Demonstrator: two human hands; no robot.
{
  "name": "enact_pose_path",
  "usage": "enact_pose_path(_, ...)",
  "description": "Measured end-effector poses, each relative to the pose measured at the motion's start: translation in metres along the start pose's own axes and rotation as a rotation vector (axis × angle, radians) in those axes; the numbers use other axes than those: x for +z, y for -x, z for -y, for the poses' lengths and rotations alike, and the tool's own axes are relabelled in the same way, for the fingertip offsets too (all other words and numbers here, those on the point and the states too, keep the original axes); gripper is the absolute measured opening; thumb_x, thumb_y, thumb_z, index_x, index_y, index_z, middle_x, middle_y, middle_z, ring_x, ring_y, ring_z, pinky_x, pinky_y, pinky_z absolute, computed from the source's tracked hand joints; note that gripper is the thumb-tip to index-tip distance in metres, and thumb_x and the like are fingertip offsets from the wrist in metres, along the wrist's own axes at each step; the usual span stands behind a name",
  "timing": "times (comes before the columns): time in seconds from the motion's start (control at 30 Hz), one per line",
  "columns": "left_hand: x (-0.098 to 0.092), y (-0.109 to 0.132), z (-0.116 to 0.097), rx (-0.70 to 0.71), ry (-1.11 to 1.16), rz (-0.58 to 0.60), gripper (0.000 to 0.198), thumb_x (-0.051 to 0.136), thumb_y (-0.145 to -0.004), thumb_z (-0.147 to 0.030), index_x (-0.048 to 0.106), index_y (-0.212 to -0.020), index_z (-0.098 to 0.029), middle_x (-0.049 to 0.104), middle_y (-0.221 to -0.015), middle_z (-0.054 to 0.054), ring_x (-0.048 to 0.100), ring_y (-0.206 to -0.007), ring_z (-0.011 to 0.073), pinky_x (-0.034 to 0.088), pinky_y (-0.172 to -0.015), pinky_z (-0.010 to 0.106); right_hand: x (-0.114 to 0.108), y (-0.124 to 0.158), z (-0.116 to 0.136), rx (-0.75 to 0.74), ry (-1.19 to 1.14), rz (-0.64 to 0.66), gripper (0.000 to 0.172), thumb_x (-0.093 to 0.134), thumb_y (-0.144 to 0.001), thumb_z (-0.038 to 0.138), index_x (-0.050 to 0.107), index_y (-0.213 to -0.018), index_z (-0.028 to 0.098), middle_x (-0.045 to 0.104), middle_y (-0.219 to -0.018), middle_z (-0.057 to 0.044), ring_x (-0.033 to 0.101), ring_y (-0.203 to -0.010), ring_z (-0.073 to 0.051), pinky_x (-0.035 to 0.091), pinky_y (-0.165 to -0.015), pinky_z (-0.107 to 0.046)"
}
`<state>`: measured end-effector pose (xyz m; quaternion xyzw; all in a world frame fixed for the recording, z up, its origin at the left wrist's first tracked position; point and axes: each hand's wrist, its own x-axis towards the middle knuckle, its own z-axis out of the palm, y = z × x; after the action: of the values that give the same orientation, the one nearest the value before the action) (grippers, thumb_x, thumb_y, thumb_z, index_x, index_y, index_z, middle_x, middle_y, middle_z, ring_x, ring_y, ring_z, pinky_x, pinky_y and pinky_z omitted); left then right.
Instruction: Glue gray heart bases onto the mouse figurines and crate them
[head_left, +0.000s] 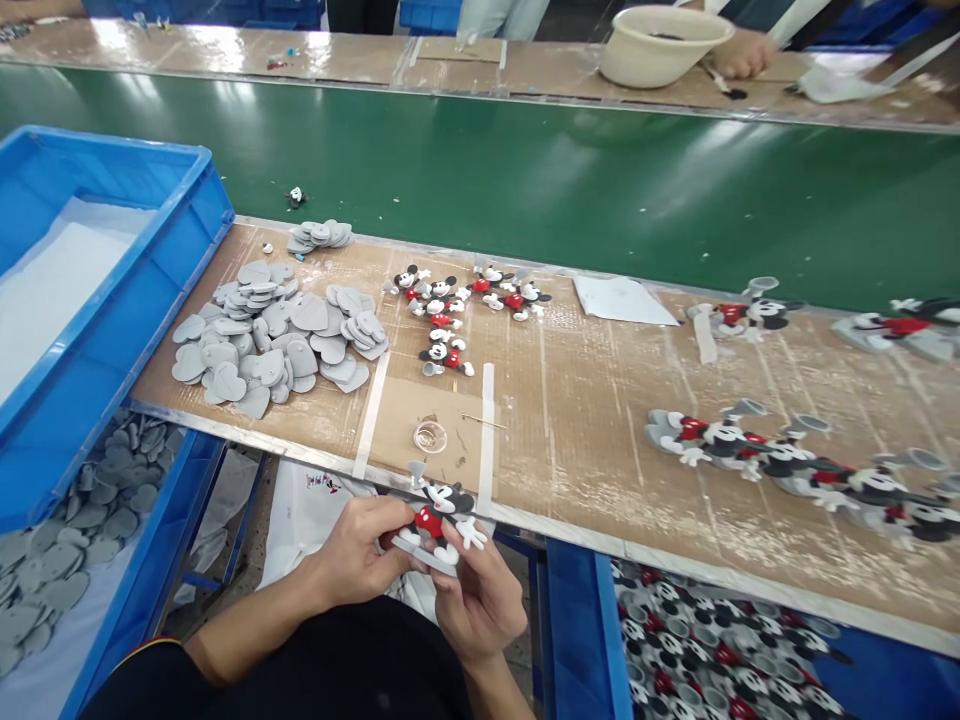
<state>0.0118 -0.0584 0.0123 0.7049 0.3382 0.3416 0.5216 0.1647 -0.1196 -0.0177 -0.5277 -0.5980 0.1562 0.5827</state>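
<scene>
I'm gripping a Mickey Mouse figure [435, 520] with my left hand [358, 550] and right hand [480, 600], both closed on it with the fingers wrapped around its body and feet. It's sitting just past the edge of the counter [570, 400], its red shorts showing. Under my hands, a white bag [300, 525] is showing a small Mickey print [322, 483], with any lettering too small for me to read. Beyond my hands, a glass dish [430, 435] is sitting on the counter, with more figures [795, 470] lying to the right and grey hearts [262, 335] heaped to the left.
</scene>
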Motion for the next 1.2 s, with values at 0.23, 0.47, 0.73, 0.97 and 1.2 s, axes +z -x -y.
enact_pose_path(0.23,0.0,0.001,0.003,-0.015,-0.014,-0.032,0.027,0.063,-0.089,-0.028,0.047,-0.071,-0.017,0.041,-0.063,-0.004,0.036,-0.058,0.0089,0.027,-0.056,0.022,0.002,-0.008,0.003,0.133,-0.11,0.057,0.026,0.061,-0.093,0.042,0.071,-0.111,0.026,0.074,-0.09,-0.008,0.069,-0.074,-0.023,0.057,-0.063,-0.037)
enact_pose_path(0.47,-0.002,0.002,0.003,-0.038,-0.003,-0.028,0.022,0.062,-0.089,-0.029,0.052,-0.073,-0.017,0.046,-0.063,-0.003,0.038,-0.057,0.0096,0.029,-0.056,0.022,0.003,-0.009,0.002,0.138,-0.131,0.063,0.027,0.063,-0.092,0.042,0.072,-0.111,0.026,0.074,-0.084,-0.007,0.069,-0.072,-0.023,0.056,-0.063,-0.036)
enact_pose_path(0.73,-0.006,0.002,0.003,-0.054,-0.009,-0.004,0.027,0.058,-0.092,-0.038,0.059,-0.077,-0.016,0.052,-0.066,-0.001,0.044,-0.059,0.011,0.032,-0.057,0.022,0.004,0.005,-0.004,0.465,-0.451,0.095,0.032,0.075,-0.082,0.042,0.071,-0.109,0.025,0.075,-0.093,-0.008,0.071,-0.087,-0.025,0.057,-0.075,-0.038)
enact_pose_path(0.97,-0.011,0.006,0.008,-0.062,-0.045,0.028,0.03,0.057,-0.093,-0.04,0.06,-0.077,-0.015,0.053,-0.066,0.0,0.046,-0.061,0.0119,0.034,-0.06,0.022,-0.002,-0.016,0.001,0.804,-0.812,0.181,0.035,0.056,-0.093,0.056,0.06,-0.111,0.026,0.068,-0.086,-0.004,0.059,-0.067,-0.016,0.048,-0.063,-0.029)
enact_pose_path(1.2,-0.01,0.008,0.017,0.061,-0.149,0.086,0.035,0.05,-0.097,-0.042,0.058,-0.076,-0.016,0.05,-0.063,0.0,0.043,-0.06,0.013,0.031,-0.059,0.024,-0.024,-0.035,-0.002,0.857,-0.652,0.385,0.05,0.038,-0.098,0.061,0.056,-0.129,0.026,0.071,-0.099,-0.007,0.064,-0.079,-0.019,0.048,-0.07,-0.031)
